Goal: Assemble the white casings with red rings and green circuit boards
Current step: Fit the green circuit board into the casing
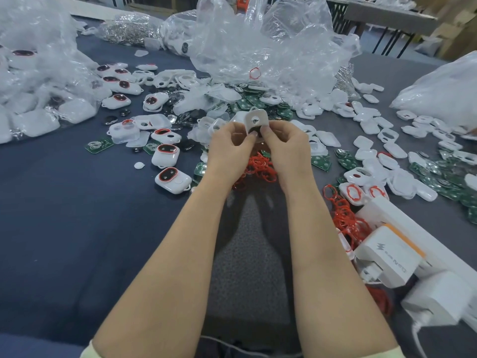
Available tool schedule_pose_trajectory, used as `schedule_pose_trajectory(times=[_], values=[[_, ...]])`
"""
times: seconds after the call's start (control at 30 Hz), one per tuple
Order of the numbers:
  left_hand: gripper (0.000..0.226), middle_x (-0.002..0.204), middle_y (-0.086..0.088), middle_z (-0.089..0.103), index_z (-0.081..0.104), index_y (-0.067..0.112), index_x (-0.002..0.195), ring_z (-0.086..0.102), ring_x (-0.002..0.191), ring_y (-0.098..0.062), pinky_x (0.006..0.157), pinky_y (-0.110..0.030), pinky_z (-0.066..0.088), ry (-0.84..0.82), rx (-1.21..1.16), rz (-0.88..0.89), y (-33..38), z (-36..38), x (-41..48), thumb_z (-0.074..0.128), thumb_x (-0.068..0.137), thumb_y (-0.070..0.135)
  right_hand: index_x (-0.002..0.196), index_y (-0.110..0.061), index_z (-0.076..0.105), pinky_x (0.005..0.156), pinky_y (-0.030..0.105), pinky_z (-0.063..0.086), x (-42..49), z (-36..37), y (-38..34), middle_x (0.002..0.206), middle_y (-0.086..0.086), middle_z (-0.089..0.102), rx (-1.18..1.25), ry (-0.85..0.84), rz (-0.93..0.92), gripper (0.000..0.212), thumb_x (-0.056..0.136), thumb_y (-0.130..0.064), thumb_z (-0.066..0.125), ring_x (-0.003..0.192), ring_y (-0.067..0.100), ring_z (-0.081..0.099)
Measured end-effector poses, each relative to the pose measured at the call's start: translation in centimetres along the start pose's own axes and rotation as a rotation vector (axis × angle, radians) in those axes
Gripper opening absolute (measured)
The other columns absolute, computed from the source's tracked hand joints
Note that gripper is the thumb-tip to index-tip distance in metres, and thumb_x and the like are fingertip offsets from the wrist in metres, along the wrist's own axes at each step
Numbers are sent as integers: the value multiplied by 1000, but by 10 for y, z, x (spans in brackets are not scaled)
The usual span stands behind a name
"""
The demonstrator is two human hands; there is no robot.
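The left hand (pixel 228 148) and the right hand (pixel 286 147) are both pinching a white casing (pixel 254 120) between thumbs and curled fingers, gripping its lower end and holding it raised above the dark blue table (pixel 64 215) in the middle of the clutter. The only marking showing is a grey lightning-bolt logo on the white charger (pixel 387 254) at the right, with a line of small print beside it that is too blurred to read (the charger is sitting on a white power strip (pixel 402 218)). The casing is standing nearly upright in the view, its long axis running from the fingers up to a small loop at its far end, which is pointing away from the person. Its flat face with a round hole is facing the camera. Just beneath the hands a heap of red rings (pixel 258 167) is lying, and more red rings (pixel 346 218) are spilling beside the power strip. Green circuit boards (pixel 321 162) are lying scattered just right of the wrists and beyond the hands, among loose white shells. Ringed casings (pixel 166 155) with red-rimmed windows are sitting to the left, and crumpled clear plastic bags (pixel 271 47) are rising behind, hiding the far side of the table.
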State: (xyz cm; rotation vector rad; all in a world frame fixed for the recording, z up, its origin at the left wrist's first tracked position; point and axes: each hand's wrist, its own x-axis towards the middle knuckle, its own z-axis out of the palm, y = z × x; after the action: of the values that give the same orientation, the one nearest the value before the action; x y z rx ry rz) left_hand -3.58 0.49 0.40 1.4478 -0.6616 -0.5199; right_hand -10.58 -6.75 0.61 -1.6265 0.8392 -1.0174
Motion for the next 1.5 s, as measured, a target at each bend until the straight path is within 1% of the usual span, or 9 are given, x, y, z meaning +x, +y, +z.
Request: schedule_pose_trajectory(times=[0.2,0.3,0.53,0.67,0.8,0.9,1.1,1.37,1.5], values=[[7,78,4,61,55,16,89,64,81,-18,71,-23,45,136,261,109,-4,-1,4,61,89,13,98,-10,66,88,38,50,-6,7,-4,91,0,67,-253,-12,-105,11,89,-11,61,92,20,65],[14,80,-1,65,53,19,95,64,75,-18,72,-28,49,140,232,123,-3,1,1,62,87,12,101,-13,65,88,36,49,-7,6,-5,90,1,67,-254,-19,-79,14,91,-9,57,92,21,64],[40,101,1,65,54,17,126,60,92,-21,73,-18,37,93,454,347,-3,3,-4,56,87,8,107,-12,70,78,2,35,-10,4,-8,107,10,59,-378,-41,-259,31,91,1,47,92,12,52],[27,79,14,55,60,15,114,53,75,-10,66,-9,37,132,361,278,-1,1,-2,57,88,7,111,-9,59,80,21,47,-10,8,-9,97,3,63,-224,25,-212,20,90,-7,57,85,13,61],[16,78,19,52,54,22,95,52,71,8,66,-6,41,203,200,181,-1,-1,0,61,89,9,104,-10,61,74,9,45,-9,7,-8,93,-4,62,-188,37,-147,17,88,-11,64,76,-5,57],[16,76,19,51,52,20,91,51,68,16,64,-1,37,231,186,220,0,0,-2,61,88,7,99,-9,63,82,25,50,-12,12,-7,90,-1,65,-219,38,-142,12,88,-12,64,83,9,62],[16,77,9,58,49,21,89,58,74,-13,70,-21,43,205,230,206,0,5,-4,59,87,8,94,-4,63,87,37,48,-13,12,-7,84,-1,62,-214,55,-99,8,89,-11,63,85,18,60],[4,78,3,59,55,8,94,59,74,-22,69,-31,43,329,333,321,-2,3,-5,54,92,11,91,-5,63,80,30,48,-20,19,-11,84,2,64,-185,171,-182,7,85,-8,64,78,16,60],[6,72,7,57,57,9,95,57,70,-21,64,-26,38,368,353,339,-3,0,-6,53,92,12,91,-7,73,80,30,52,-22,23,-13,83,2,71,-88,6,-141,14,90,-14,62,79,10,64]])
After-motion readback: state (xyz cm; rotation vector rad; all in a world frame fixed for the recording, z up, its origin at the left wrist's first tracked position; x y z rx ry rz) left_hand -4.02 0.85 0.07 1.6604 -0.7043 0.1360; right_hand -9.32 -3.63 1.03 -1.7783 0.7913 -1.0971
